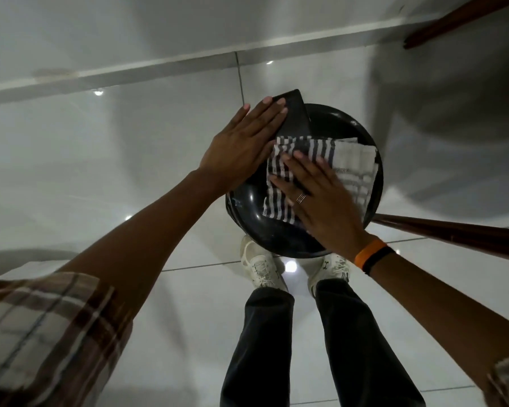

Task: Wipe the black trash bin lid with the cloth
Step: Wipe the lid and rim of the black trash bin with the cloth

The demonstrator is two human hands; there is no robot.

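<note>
Head view, looking straight down: round black trash bin lid stands on glossy white floor tiles, just ahead of the person's two pale sneakers. A striped blue-and-white cloth lies spread across the lid's top, covering most of its middle and right side. Right hand rests flat on the cloth, palm down, fingers extended and slightly spread, pressing rather than gripping; a ring shows on one finger, and an orange-and-black wristband sits at the wrist. Left hand lies flat and open on the lid's left edge, its fingertips reaching onto a raised dark flap at the far-left rim, closed around nothing. A dark wooden leg runs off to the right beside the lid. Plaid sleeve at lower left.
</note>
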